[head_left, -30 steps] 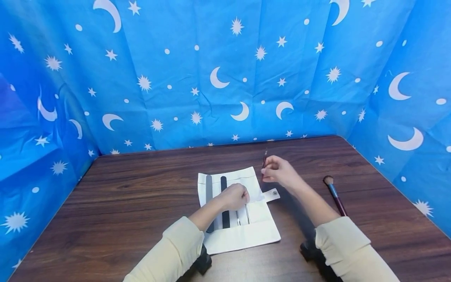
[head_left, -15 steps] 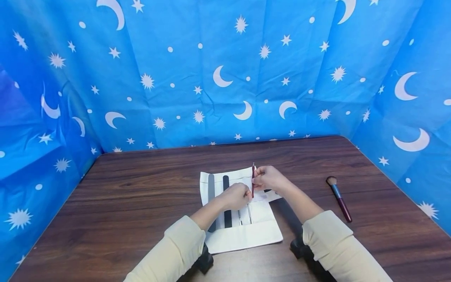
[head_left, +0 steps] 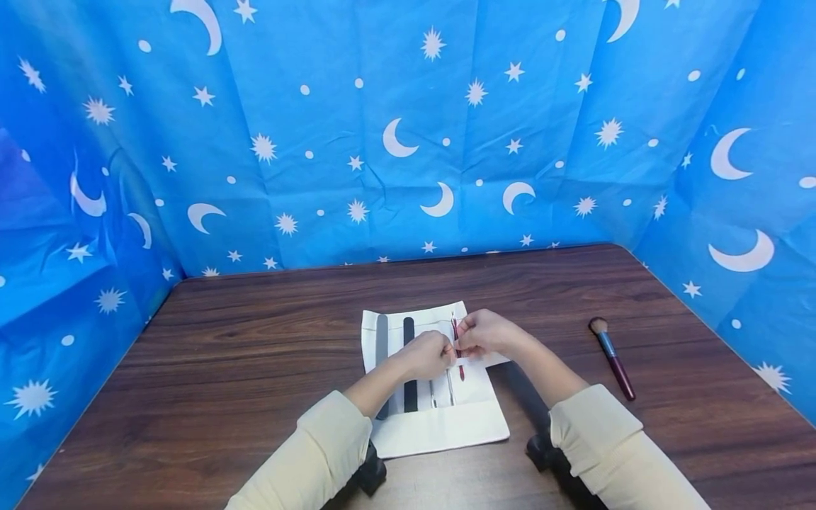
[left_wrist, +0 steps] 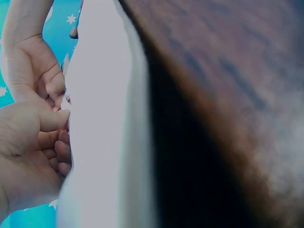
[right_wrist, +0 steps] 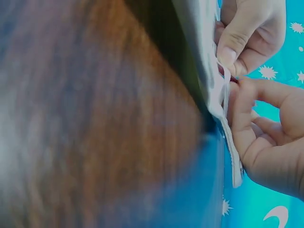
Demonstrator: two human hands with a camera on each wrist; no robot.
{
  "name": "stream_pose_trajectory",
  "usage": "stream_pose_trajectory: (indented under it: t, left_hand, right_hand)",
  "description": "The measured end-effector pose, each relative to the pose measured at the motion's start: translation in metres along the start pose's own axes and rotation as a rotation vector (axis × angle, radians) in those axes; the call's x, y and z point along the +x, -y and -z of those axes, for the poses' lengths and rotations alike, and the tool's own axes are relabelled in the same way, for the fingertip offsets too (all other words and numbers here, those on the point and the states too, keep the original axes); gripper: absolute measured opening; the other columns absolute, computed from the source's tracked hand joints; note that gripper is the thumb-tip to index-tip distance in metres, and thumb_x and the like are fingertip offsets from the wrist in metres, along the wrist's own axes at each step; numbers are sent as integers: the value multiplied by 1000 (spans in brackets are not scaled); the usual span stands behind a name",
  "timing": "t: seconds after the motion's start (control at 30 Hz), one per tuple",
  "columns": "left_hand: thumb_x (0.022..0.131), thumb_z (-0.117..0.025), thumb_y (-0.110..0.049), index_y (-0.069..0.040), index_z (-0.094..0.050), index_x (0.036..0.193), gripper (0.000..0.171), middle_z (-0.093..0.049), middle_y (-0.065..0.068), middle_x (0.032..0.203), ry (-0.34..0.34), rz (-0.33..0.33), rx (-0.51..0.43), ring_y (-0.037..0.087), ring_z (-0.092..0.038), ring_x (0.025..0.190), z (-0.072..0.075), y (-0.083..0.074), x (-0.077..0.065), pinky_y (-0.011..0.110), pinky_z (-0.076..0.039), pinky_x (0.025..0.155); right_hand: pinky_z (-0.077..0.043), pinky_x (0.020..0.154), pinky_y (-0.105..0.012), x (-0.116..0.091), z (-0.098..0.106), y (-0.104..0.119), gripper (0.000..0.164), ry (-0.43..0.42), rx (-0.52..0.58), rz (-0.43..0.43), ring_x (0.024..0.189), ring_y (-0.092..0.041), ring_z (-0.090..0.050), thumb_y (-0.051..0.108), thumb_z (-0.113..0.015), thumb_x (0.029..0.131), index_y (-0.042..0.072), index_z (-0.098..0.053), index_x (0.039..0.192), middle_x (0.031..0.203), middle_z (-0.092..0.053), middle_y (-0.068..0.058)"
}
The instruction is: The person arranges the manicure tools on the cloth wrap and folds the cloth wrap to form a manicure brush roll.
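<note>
A white fabric tool pouch [head_left: 440, 433] lies spread out in the head view. My right hand [head_left: 489, 333] pinches a slim dark red tool [head_left: 462, 373] with a metal tip at its upper end. Its lower end shows below a white band [head_left: 470, 362] across the pouch. Right beside it, my left hand [head_left: 426, 355] pinches the band's edge between thumb and fingers, as the right wrist view also shows. A grey nail file [head_left: 382, 340], a black nail file [head_left: 409, 397] and thin metal tools [head_left: 451, 389] lie in the pouch, partly hidden by the left hand.
A makeup brush [head_left: 612, 358] with a dark red handle lies on the wooden table [head_left: 255, 340] to the right of the pouch. A blue cloth [head_left: 331, 127] with moons and stars hangs behind the table and along its sides.
My right hand has moved left from beyond the pouch and then down, bringing the red tool over the pouch and its lower end past the white band. My left hand stays put.
</note>
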State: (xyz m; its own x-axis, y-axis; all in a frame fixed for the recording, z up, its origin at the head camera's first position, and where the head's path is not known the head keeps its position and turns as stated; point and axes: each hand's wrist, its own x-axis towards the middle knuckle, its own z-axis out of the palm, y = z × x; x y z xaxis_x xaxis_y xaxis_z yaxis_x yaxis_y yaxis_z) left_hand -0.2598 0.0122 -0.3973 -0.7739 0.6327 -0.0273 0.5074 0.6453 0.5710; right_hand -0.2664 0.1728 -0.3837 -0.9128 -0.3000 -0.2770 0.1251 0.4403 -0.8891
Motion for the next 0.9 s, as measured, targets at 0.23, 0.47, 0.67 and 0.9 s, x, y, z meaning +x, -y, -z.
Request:
stream_pose_trajectory:
  t: [0.23, 0.47, 0.67, 0.9]
  left_hand:
    - [88, -53, 1, -6, -60, 68, 23, -44, -5, 56, 19, 10, -5, 6, -38, 48, 1, -4, -3, 18, -31, 47]
    - [87, -52, 3, -6, -62, 69, 22, -46, -6, 57, 18, 3, 4, 6, -38, 48, 1, -4, -2, 18, -31, 48]
    - [86, -53, 3, -7, -57, 65, 23, -42, -6, 53, 14, -11, 7, 6, -37, 46, 1, -3, -1, 18, -30, 46]
    - [86, -53, 3, -7, -57, 66, 23, -41, -6, 53, 14, -14, 20, 6, -37, 46, 0, -3, 0, 18, -30, 47]
  right_hand:
    - [-25, 44, -21, -7, 2, 1, 14, 44, -39, 6, 46, -9, -33, -7, -60, 75, 2, -50, 71, 57, -42, -2]
    - [-33, 47, -21, -7, 3, -2, 9, 50, 25, 6, 50, -10, -40, -5, -59, 78, -2, -51, 82, 60, -48, -4]
    - [-40, 45, -19, -5, 3, -4, 11, 40, 115, -22, 49, -9, -48, 6, -50, 92, -3, -49, 97, 62, -50, -6]
    - [-39, 45, -19, -4, 3, -5, 16, -34, 68, -33, 50, -10, -46, 9, -49, 93, -4, -58, 90, 63, -50, -6]
